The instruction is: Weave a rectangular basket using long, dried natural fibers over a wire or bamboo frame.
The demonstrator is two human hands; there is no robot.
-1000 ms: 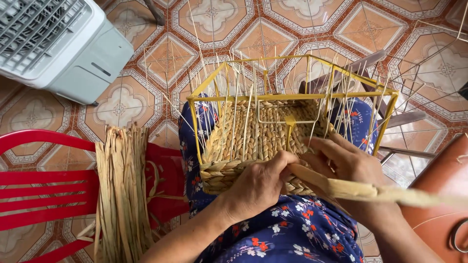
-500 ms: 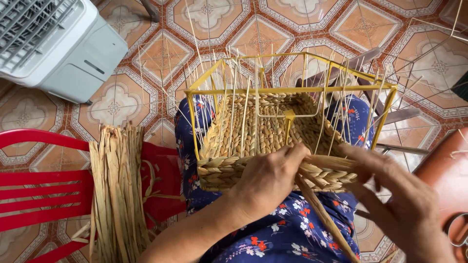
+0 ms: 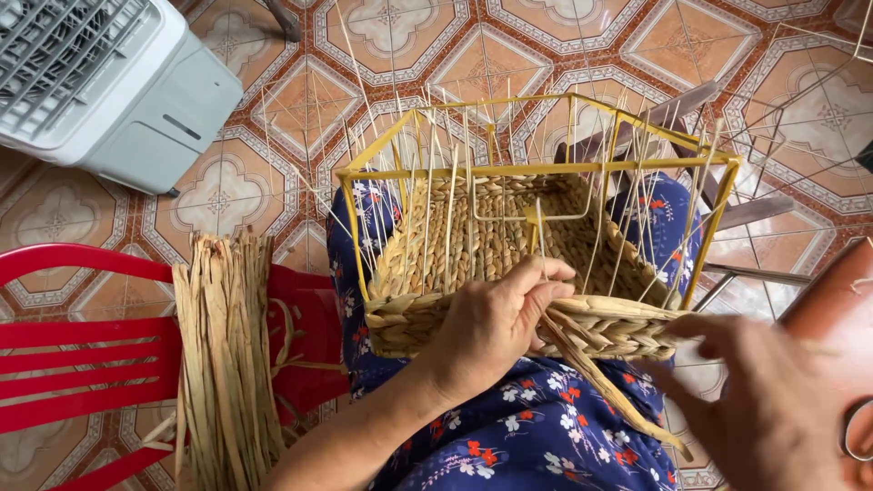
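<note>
A half-woven basket (image 3: 509,273) of straw fibre on a yellow wire frame (image 3: 546,168) rests on the person's lap, over a blue floral dress (image 3: 536,427). The left hand (image 3: 496,323) lies over the near woven rim, fingers (image 3: 546,282) curled down onto it, pressing the braid. A loose strand (image 3: 618,391) runs down from the rim toward the right hand (image 3: 773,409), which is blurred, so its grip cannot be told. A bundle of straw (image 3: 223,355) lies across a red plastic chair (image 3: 82,355). Patterned floor tiles (image 3: 400,36) lie beneath; a grey fan unit (image 3: 100,82) stands at upper left. Since half a second ago the right hand has drawn lower and nearer the camera
</note>
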